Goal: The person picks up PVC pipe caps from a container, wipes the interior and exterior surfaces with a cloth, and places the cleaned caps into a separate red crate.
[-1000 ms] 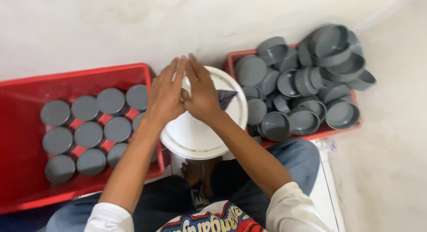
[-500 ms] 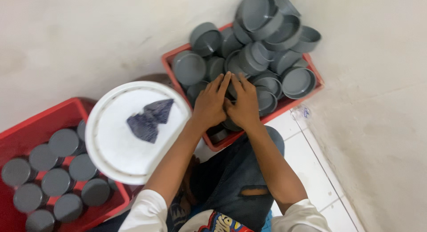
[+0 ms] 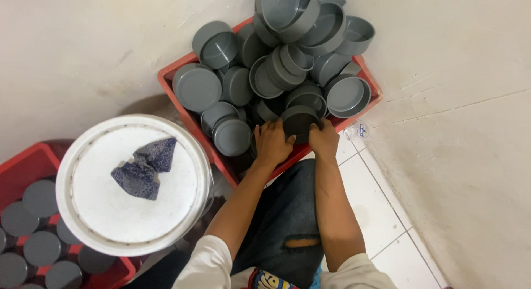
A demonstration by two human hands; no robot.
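Both hands grip 1 grey cap (image 3: pixel 299 123) at the near edge of the right crate (image 3: pixel 176 93): left hand (image 3: pixel 272 143) and right hand (image 3: pixel 323 139) closed on its sides. It seems a picking step; lifting needs care among loose caps.

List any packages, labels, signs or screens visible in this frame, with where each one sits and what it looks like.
No signs or screens show.
Small clear plastic wrapper with a blue printed patch: crumpled on the white tiled floor, by the near right corner of the red plastic crate of grey round caps, just beyond the right hand.
Printed shirt graphic: bottom edge, on the person's chest, red, yellow and blue.
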